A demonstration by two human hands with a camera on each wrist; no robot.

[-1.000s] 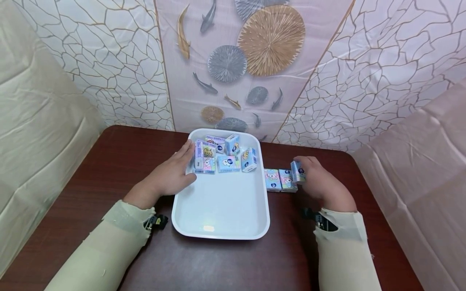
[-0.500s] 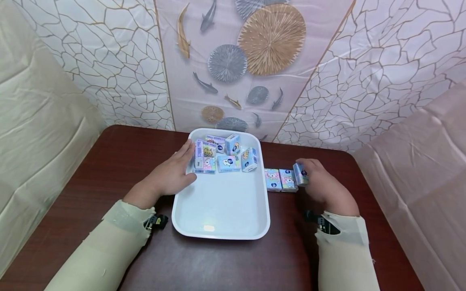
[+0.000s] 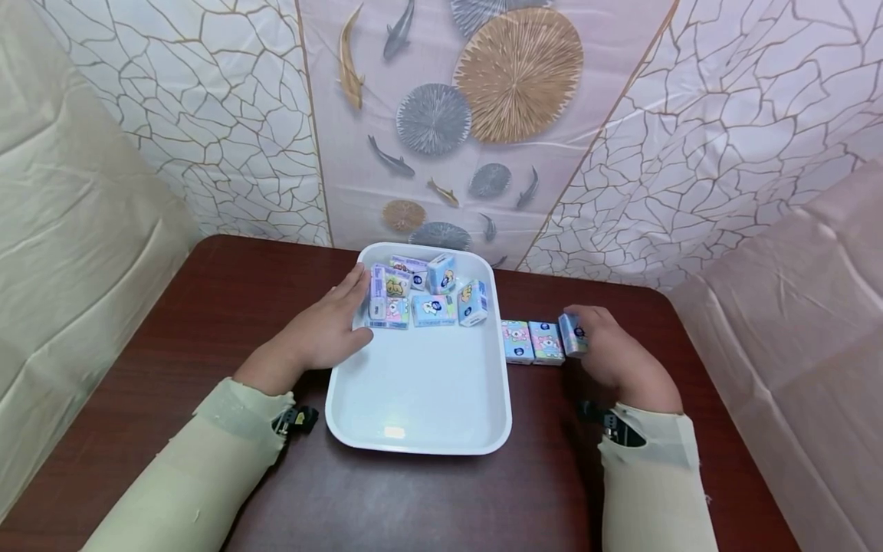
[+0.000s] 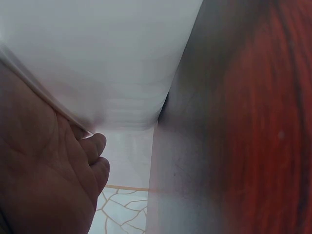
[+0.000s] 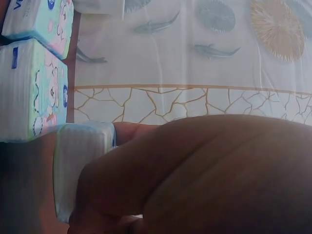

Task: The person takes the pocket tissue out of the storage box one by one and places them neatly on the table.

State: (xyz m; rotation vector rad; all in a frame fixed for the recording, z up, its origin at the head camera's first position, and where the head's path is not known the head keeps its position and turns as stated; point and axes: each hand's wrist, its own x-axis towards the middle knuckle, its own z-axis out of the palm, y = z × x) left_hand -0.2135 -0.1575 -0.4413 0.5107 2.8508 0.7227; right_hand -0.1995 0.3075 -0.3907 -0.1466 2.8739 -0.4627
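Observation:
My left hand (image 3: 331,326) lies along the left rim of a white tray (image 3: 421,399), its thumb reaching over the inside. In the left wrist view the palm of the left hand (image 4: 44,161) touches the tray's edge (image 4: 112,63). To the right of the tray, my right hand (image 3: 614,353) pinches a small blue tissue pack (image 3: 572,335), tilted on its side. The right wrist view shows the held tissue pack (image 5: 78,168) between thumb and fingers. Beside it, two tissue packs, one (image 3: 516,342) against the tray and another (image 3: 546,343), lie flat in a row.
Several more tissue packs fill the far end of the tray, among them a blue one (image 3: 434,310) and an upright one (image 3: 472,303). A dark red-brown table (image 3: 276,498) bears everything. Patterned cloth (image 3: 428,192) hangs behind the table's far edge.
My right hand has shifted slightly right and lower with the tissue pack, away from the two flat ones. The left hand and the tray have stayed in place.

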